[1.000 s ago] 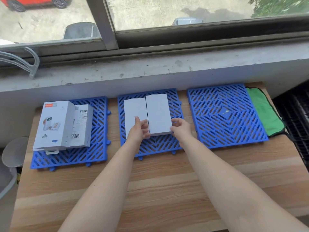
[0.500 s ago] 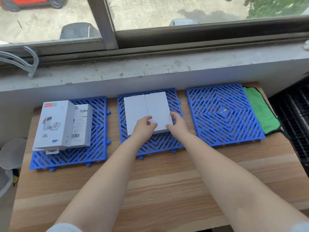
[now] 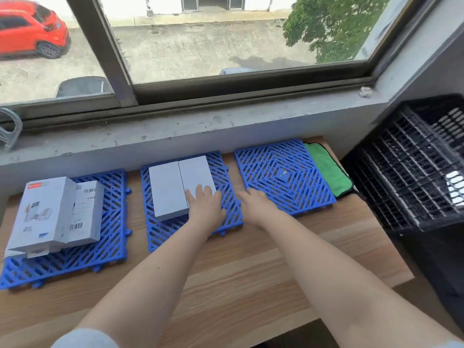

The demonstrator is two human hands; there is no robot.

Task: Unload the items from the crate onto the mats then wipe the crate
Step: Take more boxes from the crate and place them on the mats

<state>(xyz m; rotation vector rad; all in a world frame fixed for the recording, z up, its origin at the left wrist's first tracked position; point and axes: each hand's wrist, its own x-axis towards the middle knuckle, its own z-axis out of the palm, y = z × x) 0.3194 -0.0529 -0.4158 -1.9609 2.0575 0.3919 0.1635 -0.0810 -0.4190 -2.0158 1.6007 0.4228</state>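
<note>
**Two plain boxes set on the middle mat, hands spread flat**

Three blue mats of openwork plastic lattice lay in a row on the wood-grain table: the left mat, the middle mat and the right mat. Four cardboard boxes were out. Two printed boxes with barcode labels sat touching on the left mat, at 9 o'clock from the hands. Two plain white boxes, smooth and rectangular, lay flat side by side on the middle mat, their long edges touching. A folded green cloth, soft and napped, lay against the right mat's far edge at 2 o'clock. The black mesh crate stood off the table at 3 o'clock, something white showing through its grid.

The left hand lay palm down, fingers straight, fingertips resting on the near end of the right-hand plain box. The right hand was flat and open too, holding nothing, over the gap between the middle and right mats. The two hands were apart.
</note>
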